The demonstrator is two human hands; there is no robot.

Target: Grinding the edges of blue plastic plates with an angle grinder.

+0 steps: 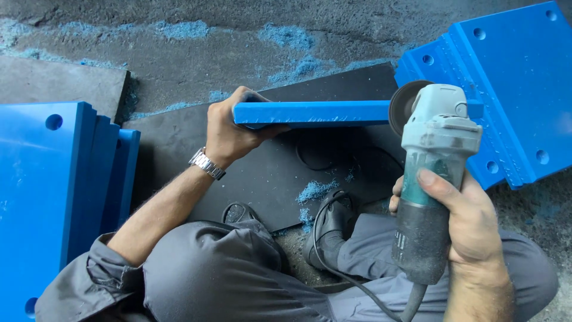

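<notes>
My left hand (229,128), with a metal wristwatch (207,163) on the wrist, grips the left end of a blue plastic plate (313,113) held on edge above a black mat (262,173). My right hand (468,220) holds the body of a grey and green angle grinder (432,167). Its dark disc (404,102) touches the right end of the plate's upper edge. The grinder's black cord (325,250) runs down across my leg.
Stacks of blue plastic plates with holes lie at the left (42,191) and upper right (506,83). Blue shavings (316,189) are scattered over the mat and the grey concrete floor (196,53). My black shoe (333,223) rests by the mat's edge.
</notes>
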